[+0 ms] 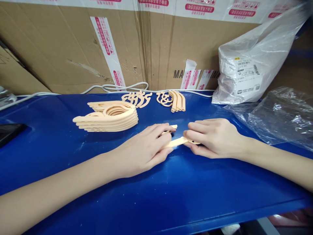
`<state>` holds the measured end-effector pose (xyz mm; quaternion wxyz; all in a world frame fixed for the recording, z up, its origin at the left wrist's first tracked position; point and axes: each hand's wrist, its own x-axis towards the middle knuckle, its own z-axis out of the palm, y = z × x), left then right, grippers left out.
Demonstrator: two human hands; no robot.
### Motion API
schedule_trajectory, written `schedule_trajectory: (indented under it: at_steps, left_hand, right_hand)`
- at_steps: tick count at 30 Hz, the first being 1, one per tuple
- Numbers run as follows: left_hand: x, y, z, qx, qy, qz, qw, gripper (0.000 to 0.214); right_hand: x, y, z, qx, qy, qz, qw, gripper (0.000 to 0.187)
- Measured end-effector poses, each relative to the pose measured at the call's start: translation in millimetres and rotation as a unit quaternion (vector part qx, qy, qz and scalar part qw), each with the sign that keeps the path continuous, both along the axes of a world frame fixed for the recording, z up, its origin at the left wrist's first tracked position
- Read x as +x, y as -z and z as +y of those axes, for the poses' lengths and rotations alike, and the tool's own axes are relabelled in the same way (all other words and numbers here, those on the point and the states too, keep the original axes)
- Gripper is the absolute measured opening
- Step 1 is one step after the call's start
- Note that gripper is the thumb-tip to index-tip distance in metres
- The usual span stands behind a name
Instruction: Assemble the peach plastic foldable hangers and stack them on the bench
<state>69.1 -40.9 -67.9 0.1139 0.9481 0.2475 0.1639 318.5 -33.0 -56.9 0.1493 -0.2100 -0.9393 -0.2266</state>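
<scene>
My left hand [146, 148] and my right hand [212, 137] meet near the middle of the blue table [156, 195]. Both are closed on one flat peach-coloured plastic piece [176, 141], which lies low over the tabletop between them. My left fingers cover its left end and my right fingers pinch its right end. Behind my left hand sits a stack of similar flat curved peach pieces [107, 119]. Further back lie small curly peach offcuts [137, 98] and a bunch of narrow curved peach strips [177, 100].
Large cardboard boxes [73, 49] with red-and-white tape wall off the back. A white cable [117, 87] runs along their base. A white plastic bag [246, 75] and crumpled clear plastic [281, 114] fill the right side. A dark flat object [9, 132] lies at the left edge.
</scene>
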Motion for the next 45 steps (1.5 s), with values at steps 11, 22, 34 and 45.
schedule_trajectory:
  at_steps: [11,22,34,45]
  left_hand:
    - [-3,-3.1,8,-0.151,-0.095,-0.099,0.979,0.017]
    - [-4,5.8,13,-0.175,-0.13,-0.196,0.956,0.031]
    - [-2,3.8,9,-0.124,-0.181,-0.155,0.963,0.029]
    - [0,3.5,7,-0.102,-0.187,-0.144,0.966,0.033]
  right_hand:
    - [1,-12.4,-8,-0.341,-0.05,0.039,0.938,0.011]
    - [10,-14.9,4,-0.436,-0.06,0.088,0.894,0.013]
    - [8,-18.3,-2,-0.529,-0.089,0.077,0.84,0.021]
    - [-4,-7.8,-19,-0.489,-0.094,0.117,0.859,0.013]
